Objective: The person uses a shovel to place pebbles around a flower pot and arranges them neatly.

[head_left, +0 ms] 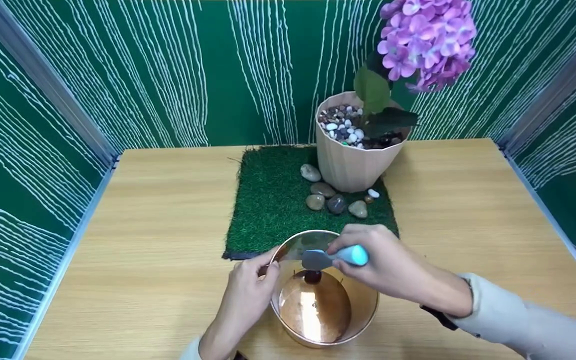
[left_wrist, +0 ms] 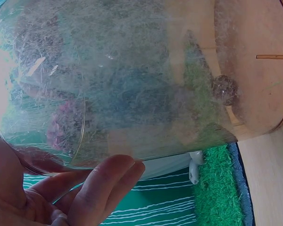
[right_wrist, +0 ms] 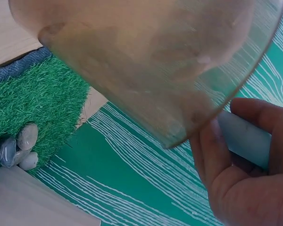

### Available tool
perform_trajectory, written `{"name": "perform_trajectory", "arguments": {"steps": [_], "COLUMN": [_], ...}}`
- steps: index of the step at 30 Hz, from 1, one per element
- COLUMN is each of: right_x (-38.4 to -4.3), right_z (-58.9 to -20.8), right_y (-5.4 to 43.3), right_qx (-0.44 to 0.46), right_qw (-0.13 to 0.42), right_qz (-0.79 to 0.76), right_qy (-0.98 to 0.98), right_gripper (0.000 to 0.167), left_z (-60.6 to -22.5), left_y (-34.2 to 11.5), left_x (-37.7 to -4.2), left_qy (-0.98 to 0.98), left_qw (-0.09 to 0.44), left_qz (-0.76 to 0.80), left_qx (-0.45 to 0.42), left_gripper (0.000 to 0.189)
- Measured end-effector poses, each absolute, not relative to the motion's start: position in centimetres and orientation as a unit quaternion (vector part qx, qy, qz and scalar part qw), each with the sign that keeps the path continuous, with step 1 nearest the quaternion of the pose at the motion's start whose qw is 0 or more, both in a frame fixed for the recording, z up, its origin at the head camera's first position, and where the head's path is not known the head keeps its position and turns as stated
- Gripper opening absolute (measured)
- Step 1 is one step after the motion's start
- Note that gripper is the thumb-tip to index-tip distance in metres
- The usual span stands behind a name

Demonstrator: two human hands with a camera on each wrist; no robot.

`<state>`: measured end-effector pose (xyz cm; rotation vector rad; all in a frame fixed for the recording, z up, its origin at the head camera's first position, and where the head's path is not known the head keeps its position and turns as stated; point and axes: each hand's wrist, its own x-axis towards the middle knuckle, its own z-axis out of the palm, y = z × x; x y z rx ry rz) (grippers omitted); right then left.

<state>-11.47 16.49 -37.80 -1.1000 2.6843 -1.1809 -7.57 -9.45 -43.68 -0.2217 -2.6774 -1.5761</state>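
Observation:
A clear amber plastic bucket [head_left: 364, 320] stands upright on the table, its mouth facing up. My left hand [head_left: 248, 287] grips the bucket's left rim; in the left wrist view its fingers [left_wrist: 106, 181] lie against the outside wall. My right hand [head_left: 383, 260] holds a small spatula-like tool [head_left: 355, 255] with a pale blue handle, its flat grey blade over the bucket's mouth. A dark round object [head_left: 312, 276] shows at the far edge of the bucket's bottom. Through the scuffed wall in the left wrist view, that dark object [left_wrist: 225, 89] appears blurred.
Behind the bucket lies an artificial grass mat [head_left: 268, 200] bearing a beige pot [head_left: 353, 167] filled with pebbles. A purple hydrangea [head_left: 428, 42] rises from the pot. Several smooth stones [head_left: 336, 204] sit at its foot. Green panels [head_left: 158, 75] with white lines enclose the wooden table [head_left: 158, 210].

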Motion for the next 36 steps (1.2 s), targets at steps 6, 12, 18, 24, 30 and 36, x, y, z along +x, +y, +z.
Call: {"name": "perform_trajectory", "arguments": {"steps": [6, 12, 18, 24, 30, 36], "right_x": [-11.4, -11.6, -11.7, -11.6, -11.4, -11.5], "right_z": [-38.8, -39.7, -39.9, -39.3, -39.0, -38.7], "right_y": [15.6, 15.1, 15.0, 15.1, 15.1, 15.1], "right_qx": [-0.371, -0.389, -0.399, -0.398, -0.39, -0.38], "right_qw": [0.011, 0.021, 0.009, 0.058, 0.102, 0.141], "right_qz": [-0.333, -0.322, -0.32, -0.335, -0.341, -0.354], "right_qy": [0.867, 0.863, 0.859, 0.852, 0.849, 0.843], "right_gripper": [0.022, 0.024, 0.016, 0.012, 0.011, 0.014], "left_z": [-43.7, -43.8, -43.9, -43.8, -43.8, -43.8], "left_y": [-9.4, -9.4, -9.5, -9.5, -9.5, -9.4], "left_x": [-7.5, -7.5, -7.6, -7.6, -7.5, -7.6], "left_qy": [-0.859, -0.86, -0.858, -0.854, -0.855, -0.86], "left_qw": [0.019, 0.023, 0.018, 0.017, 0.024, 0.027], "left_qz": [-0.506, -0.504, -0.508, -0.513, -0.512, -0.505], "left_qx": [-0.072, -0.075, -0.074, -0.078, -0.082, -0.074], "left_gripper": [0.04, 0.04, 0.039, 0.039, 0.039, 0.039]}}
